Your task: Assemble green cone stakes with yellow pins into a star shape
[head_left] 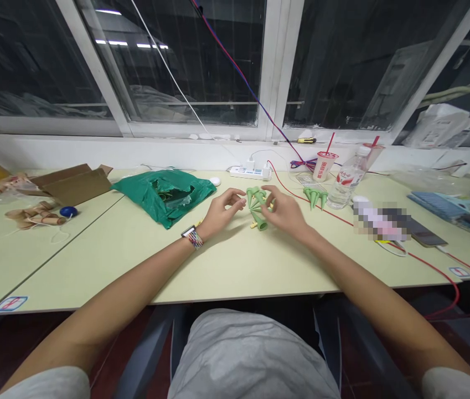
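Note:
Both my hands meet over a small pile of green cone-shaped plastic pieces point(258, 208) in the middle of the pale table point(235, 266). My left hand point(222, 211), with a beaded band at the wrist, has its fingertips pinched beside the cones. My right hand point(284, 210) curls round the pile's right side and touches the pieces. Whether either hand truly grips a cone is hidden by the fingers. A second cluster of green cones point(316, 195) stands a little to the right, untouched.
A green plastic bag point(164, 194) lies left of my hands, with a cardboard box point(72, 183) and wooden pieces point(35, 215) further left. A power strip point(251, 173), red cable point(384, 238), cups point(325, 165), water bottle point(349, 180) and phone point(423, 233) crowd the right.

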The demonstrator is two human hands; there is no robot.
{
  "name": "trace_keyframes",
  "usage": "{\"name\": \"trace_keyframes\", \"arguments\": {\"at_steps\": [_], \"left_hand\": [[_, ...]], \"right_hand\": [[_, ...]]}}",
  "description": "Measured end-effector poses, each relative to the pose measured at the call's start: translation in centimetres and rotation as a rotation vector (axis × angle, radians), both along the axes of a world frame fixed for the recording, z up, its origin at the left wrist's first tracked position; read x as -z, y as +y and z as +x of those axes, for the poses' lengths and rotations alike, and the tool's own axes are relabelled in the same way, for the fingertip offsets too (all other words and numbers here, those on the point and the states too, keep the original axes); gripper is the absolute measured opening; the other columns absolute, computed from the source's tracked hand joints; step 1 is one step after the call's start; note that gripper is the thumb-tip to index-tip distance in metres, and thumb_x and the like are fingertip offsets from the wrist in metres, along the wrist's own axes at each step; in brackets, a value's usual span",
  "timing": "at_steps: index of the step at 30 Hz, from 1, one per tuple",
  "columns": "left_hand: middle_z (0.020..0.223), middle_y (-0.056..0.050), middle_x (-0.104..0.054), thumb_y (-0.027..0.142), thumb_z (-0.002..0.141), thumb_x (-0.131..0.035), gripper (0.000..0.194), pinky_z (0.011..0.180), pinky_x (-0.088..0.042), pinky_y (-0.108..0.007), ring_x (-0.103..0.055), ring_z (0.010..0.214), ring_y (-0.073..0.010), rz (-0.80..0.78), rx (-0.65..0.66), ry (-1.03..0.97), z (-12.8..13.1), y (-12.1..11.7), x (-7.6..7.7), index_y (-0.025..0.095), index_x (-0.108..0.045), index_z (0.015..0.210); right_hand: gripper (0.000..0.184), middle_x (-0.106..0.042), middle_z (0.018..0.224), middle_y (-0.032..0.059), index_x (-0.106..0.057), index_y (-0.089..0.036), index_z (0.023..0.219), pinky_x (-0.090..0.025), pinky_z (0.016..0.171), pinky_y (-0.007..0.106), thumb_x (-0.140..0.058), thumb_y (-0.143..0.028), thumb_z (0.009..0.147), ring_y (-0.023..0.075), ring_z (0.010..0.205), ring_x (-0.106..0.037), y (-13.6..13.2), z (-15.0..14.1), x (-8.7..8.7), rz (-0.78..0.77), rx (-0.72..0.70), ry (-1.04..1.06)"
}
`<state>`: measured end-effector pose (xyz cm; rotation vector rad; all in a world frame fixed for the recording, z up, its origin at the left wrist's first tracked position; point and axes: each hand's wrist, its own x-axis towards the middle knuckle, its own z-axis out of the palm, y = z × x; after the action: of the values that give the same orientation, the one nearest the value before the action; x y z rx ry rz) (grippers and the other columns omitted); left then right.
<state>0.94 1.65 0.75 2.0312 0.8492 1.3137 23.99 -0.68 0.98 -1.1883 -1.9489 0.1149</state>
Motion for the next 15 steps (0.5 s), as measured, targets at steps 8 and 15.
{"name": "trace_keyframes", "arguments": {"at_steps": [8, 15], "left_hand": [[0.083, -0.001, -0.065, 0.048, 0.084, -0.079, 0.035, 0.069, -0.058, -0.032, -0.067, 0.069, -0.0160, -0.176, -0.106, -0.223, -0.7, 1.9, -0.1, 0.021, -0.057, 0.091], [0.091, -0.005, -0.071, 0.026, 0.088, -0.058, 0.019, 0.078, -0.053, -0.035, -0.066, 0.081, -0.0203, 0.048, -0.266, 0.305, -2.7, 3.1, 0.8, 0.019, -0.071, 0.101]], "right_hand": [[0.046, -0.063, 0.077, -0.0019, -0.052, -0.020, 0.134, -0.044, 0.070, 0.030, -0.051, -0.018, 0.087, 0.0223, 0.075, -0.064, 0.9, -9.7, 1.6, -0.119, -0.073, 0.201], [0.027, -0.059, 0.071, -0.0035, -0.063, -0.020, 0.113, -0.041, 0.069, 0.029, -0.051, -0.015, 0.089, 0.0187, 0.069, -0.059, 0.2, -8.5, 2.8, -0.198, -0.173, 0.093]]}}
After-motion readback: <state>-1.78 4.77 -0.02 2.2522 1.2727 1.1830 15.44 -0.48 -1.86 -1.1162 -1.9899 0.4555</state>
